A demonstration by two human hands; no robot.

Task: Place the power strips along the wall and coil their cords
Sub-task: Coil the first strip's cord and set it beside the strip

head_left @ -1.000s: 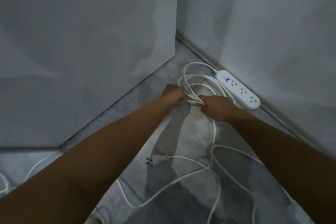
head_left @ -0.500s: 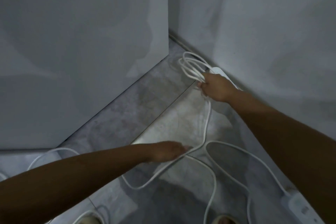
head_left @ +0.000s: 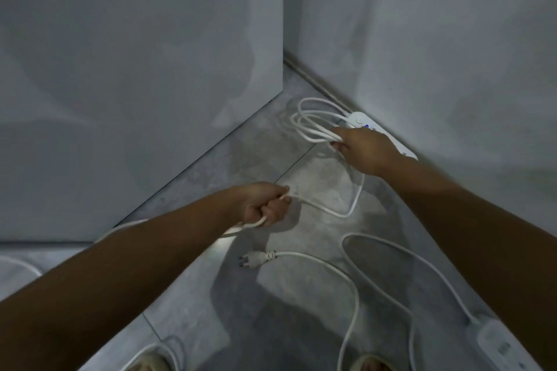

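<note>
Cord (head_left: 325, 209) in left hand (head_left: 265, 205) and right hand (head_left: 364, 147); plug (head_left: 256, 257), second strip (head_left: 497, 343) nearby.

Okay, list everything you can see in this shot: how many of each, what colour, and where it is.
wall power strip: one, white, against the right wall, partly behind the right hand
floor power strip: one, white, lower right on the floor
coiled cord: one bundle of loops, white, in the corner
loose cord: one run, white, between the two hands
plug: one, white, on the floor, cord trailing toward the bottom
floor: grey tile
walls: two, pale grey, left and right
feet: two, bottom edge
left hand: grips the loose cord
right hand: holds the coiled cord
</note>
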